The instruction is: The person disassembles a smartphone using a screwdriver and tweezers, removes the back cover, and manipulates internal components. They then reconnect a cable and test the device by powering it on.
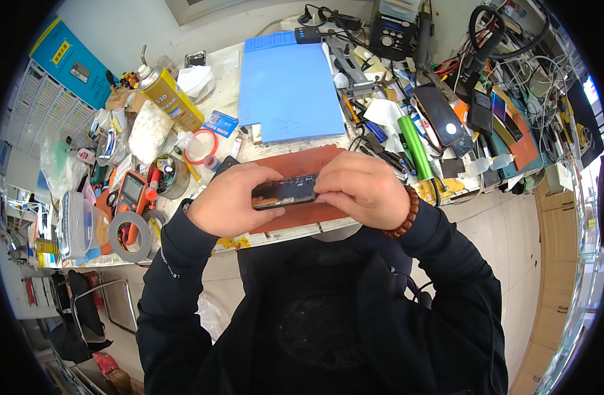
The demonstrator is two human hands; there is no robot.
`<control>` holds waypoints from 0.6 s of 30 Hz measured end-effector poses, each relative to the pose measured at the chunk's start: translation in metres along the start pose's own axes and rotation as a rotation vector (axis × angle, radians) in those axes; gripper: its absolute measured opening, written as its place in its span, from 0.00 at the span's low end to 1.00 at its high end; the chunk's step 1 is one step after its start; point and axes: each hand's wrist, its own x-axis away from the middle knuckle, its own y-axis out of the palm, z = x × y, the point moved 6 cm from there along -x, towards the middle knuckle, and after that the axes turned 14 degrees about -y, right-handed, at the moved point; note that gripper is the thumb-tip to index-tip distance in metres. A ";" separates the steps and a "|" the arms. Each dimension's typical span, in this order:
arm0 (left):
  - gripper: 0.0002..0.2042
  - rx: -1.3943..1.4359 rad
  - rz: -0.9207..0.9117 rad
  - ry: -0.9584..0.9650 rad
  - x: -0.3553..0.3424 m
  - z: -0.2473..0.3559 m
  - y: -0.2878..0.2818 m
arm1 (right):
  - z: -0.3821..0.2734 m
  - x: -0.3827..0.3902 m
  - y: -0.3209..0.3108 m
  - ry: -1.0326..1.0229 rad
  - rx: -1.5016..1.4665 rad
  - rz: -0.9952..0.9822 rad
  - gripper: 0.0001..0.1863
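Note:
Between my hands is an opened phone [285, 191], its dark inside facing up, with small metal and copper-coloured parts showing. My left hand [233, 201] grips its left end, thumb along the near edge and fingers at the far side. At the right end, my right hand [361, 191] has its fingers pinched together on the phone's edge; whether a small part sits between the fingertips is hidden. Beneath lies a reddish-brown mat [295, 220]. A dark flat piece [225, 164] lies just beyond my left hand, partly covered by it.
A blue work mat [288, 92] lies behind. On the left stand a yellow spray can [170, 99], a red multimeter [131, 191] and a tape roll [130, 236]. To the right are a green cylinder [415, 148], a dark phone [441, 113] and a black soldering station [391, 38].

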 end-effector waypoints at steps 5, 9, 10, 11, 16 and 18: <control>0.24 -0.058 -0.050 -0.004 -0.001 -0.008 0.002 | 0.002 0.001 0.005 -0.048 -0.047 -0.062 0.13; 0.24 -0.145 -0.081 0.029 -0.007 -0.008 0.001 | 0.006 0.002 0.007 -0.034 -0.084 -0.147 0.11; 0.24 -0.165 -0.099 0.032 -0.009 -0.008 0.002 | 0.008 0.003 0.008 -0.031 -0.100 -0.163 0.10; 0.24 -0.104 -0.119 0.014 -0.011 -0.010 0.001 | 0.009 0.005 0.009 -0.033 -0.118 -0.177 0.10; 0.23 -0.023 -0.189 -0.078 -0.020 -0.010 -0.001 | 0.022 0.013 0.001 0.148 -0.160 -0.178 0.09; 0.23 -0.042 -0.210 -0.120 -0.022 -0.009 0.000 | 0.023 0.015 -0.001 0.178 -0.158 -0.148 0.08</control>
